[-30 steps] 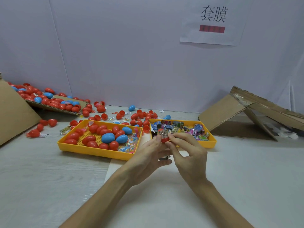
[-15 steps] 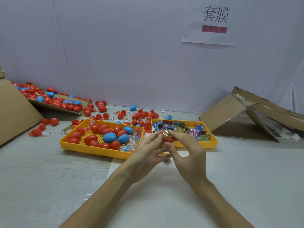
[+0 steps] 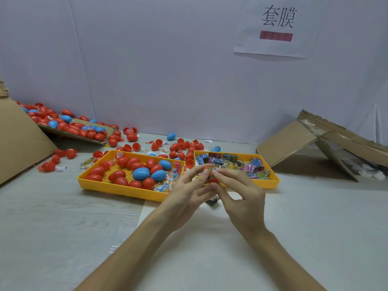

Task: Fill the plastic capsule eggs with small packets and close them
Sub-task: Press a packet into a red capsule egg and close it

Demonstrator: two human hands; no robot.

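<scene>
Both my hands meet above the table in front of the two yellow trays. My left hand [image 3: 184, 192] holds a red capsule egg half [image 3: 213, 180] from the left. My right hand [image 3: 241, 194] pinches a small printed packet [image 3: 211, 172] at the egg's open top. A dark packet [image 3: 213, 201] lies under my hands. The left yellow tray [image 3: 117, 189] holds red and blue eggs [image 3: 141, 173] and clear packets. The right yellow tray [image 3: 270, 183] holds several colourful packets [image 3: 249, 164].
Loose red and blue eggs [image 3: 130, 136] and egg halves lie scattered behind the trays and on a cardboard flap [image 3: 69, 133] at the left. Brown cardboard [image 3: 19, 141] leans at the far left; a collapsed cardboard box [image 3: 315, 143] sits at the right. A white wall stands close behind.
My hands have stayed together on the egg; the packet has sunk lower into the red half, and my right fingers have shifted over its top.
</scene>
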